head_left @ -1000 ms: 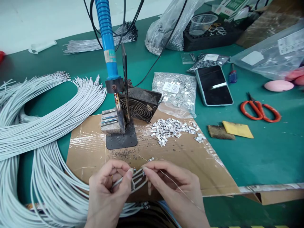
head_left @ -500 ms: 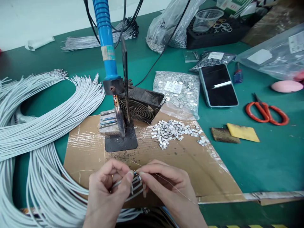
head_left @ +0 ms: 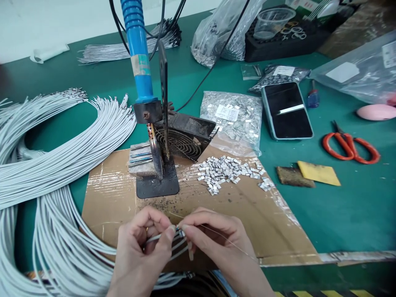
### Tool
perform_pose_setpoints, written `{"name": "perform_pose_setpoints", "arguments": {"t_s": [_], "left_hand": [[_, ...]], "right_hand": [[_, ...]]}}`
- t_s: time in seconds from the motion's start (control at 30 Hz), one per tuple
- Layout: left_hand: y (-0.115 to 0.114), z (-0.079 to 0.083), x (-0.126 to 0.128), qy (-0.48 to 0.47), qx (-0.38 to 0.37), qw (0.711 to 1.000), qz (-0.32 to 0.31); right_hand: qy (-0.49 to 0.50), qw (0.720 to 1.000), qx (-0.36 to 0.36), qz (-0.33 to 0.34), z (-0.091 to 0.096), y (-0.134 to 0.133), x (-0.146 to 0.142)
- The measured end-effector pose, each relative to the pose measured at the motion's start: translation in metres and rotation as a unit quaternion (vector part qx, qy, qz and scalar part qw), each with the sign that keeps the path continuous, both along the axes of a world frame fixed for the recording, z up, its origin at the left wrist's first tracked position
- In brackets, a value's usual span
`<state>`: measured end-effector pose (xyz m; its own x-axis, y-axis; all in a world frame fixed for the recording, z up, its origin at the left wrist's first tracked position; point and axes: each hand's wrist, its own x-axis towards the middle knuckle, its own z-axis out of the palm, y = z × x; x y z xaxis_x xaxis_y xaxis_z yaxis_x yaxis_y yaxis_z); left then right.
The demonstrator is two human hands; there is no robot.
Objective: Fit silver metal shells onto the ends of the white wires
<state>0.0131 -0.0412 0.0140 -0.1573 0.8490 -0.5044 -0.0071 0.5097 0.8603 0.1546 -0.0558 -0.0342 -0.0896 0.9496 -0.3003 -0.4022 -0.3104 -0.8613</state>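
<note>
My left hand (head_left: pixel 144 243) pinches a white cable (head_left: pixel 154 238) close to its end, thumb against the fingers. Facing it, my right hand (head_left: pixel 216 239) is closed at the cable's tip, thumb and forefinger together, with a thin wire (head_left: pixel 227 239) running through its grip. Small coloured strands show between the two sets of fingertips; what exactly the right fingertips press on is partly hidden. More white cables hang below and between my hands. Just beyond them a blue-handled soldering iron (head_left: pixel 140 62) stands tip down in a holder with a black base (head_left: pixel 157 187).
Small metal pieces (head_left: pixel 222 171) lie heaped on the cardboard (head_left: pixel 256 222). Bundled white cables (head_left: pixel 71 161) fill the left. A small fan (head_left: pixel 182 142) sits behind the iron. Rightward are a bag of metal pieces (head_left: pixel 233 119), a phone (head_left: pixel 287 111), scissors (head_left: pixel 349 144) and a yellow sponge (head_left: pixel 320 173).
Both hands stay together with the same grip, shifting only slightly. The view has moved a little, so objects at the right appear slightly further right.
</note>
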Motion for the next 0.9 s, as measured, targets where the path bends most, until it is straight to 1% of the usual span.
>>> {"name": "perform_pose_setpoints", "arguments": {"t_s": [0.07, 0.13, 0.2, 0.27, 0.33, 0.37, 0.47, 0.57, 0.63, 0.7, 0.77, 0.83, 0.9], "left_hand": [[0.001, 0.0, 0.0, -0.004, 0.001, 1.0, 0.001], [0.002, -0.001, 0.0, -0.011, 0.002, 1.0, 0.007], [0.002, -0.003, 0.0, -0.014, 0.005, 1.0, 0.013], [0.002, -0.004, 0.0, -0.017, 0.006, 1.0, 0.015], [0.002, -0.004, 0.0, -0.015, 0.008, 1.0, 0.015], [0.002, -0.005, 0.0, -0.012, 0.008, 1.0, 0.016], [0.002, -0.007, -0.001, -0.009, 0.013, 1.0, 0.02], [0.001, -0.011, -0.006, -0.022, 0.024, 0.999, 0.009], [0.001, -0.016, -0.012, -0.029, 0.037, 0.999, -0.015], [0.001, -0.021, -0.018, -0.037, 0.046, 0.997, -0.056], [0.001, -0.025, -0.024, -0.045, 0.05, 0.993, -0.093], [0.002, -0.026, -0.025, -0.049, 0.051, 0.993, -0.093], [0.003, -0.024, -0.022, -0.049, 0.046, 0.995, -0.078]], "right_hand": [[-0.02, 0.999, 0.025, 0.01, -0.003, 0.0, 0.002], [-0.071, 0.995, 0.069, 0.003, -0.003, 0.0, 0.004], [-0.138, 0.981, 0.139, -0.01, -0.001, 0.001, 0.005], [-0.192, 0.958, 0.211, -0.02, 0.002, 0.001, 0.006], [-0.221, 0.942, 0.252, -0.025, 0.004, 0.001, 0.008], [-0.227, 0.939, 0.257, -0.025, 0.004, 0.001, 0.009], [-0.23, 0.948, 0.218, -0.024, 0.003, 0.001, 0.01], [-0.212, 0.966, 0.135, -0.067, 0.001, 0.001, 0.008], [-0.184, 0.974, 0.093, -0.092, 0.0, 0.002, 0.005], [-0.16, 0.979, 0.091, -0.085, 0.0, 0.005, 0.003], [-0.152, 0.98, 0.107, -0.067, 0.002, 0.008, 0.002], [-0.151, 0.98, 0.118, -0.056, 0.004, 0.011, 0.003], [-0.153, 0.98, 0.117, -0.049, 0.005, 0.012, 0.004]]}}
